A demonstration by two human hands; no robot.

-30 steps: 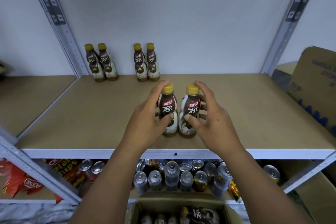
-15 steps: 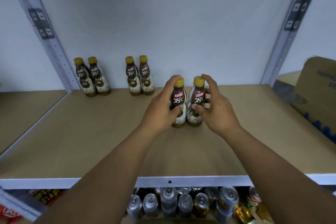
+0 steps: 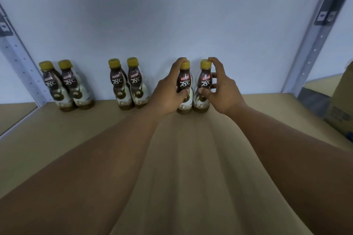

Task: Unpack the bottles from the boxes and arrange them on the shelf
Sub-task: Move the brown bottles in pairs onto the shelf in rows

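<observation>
Two bottles held upright at the far edge of the shelf (image 3: 191,158).
Your left hand (image 3: 168,94) grips the left bottle (image 3: 184,86) and your right hand (image 3: 221,89) grips the right bottle (image 3: 204,84) — the two touch, standing against the back wall, right of two earlier pairs (image 3: 128,84) (image 3: 65,86).

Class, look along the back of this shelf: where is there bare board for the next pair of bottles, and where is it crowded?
Free: the board between the right hand and the right upright; narrower gaps separate the three pairs. Crowded: the left corner pair, the middle pair and both hands' bottles.
</observation>
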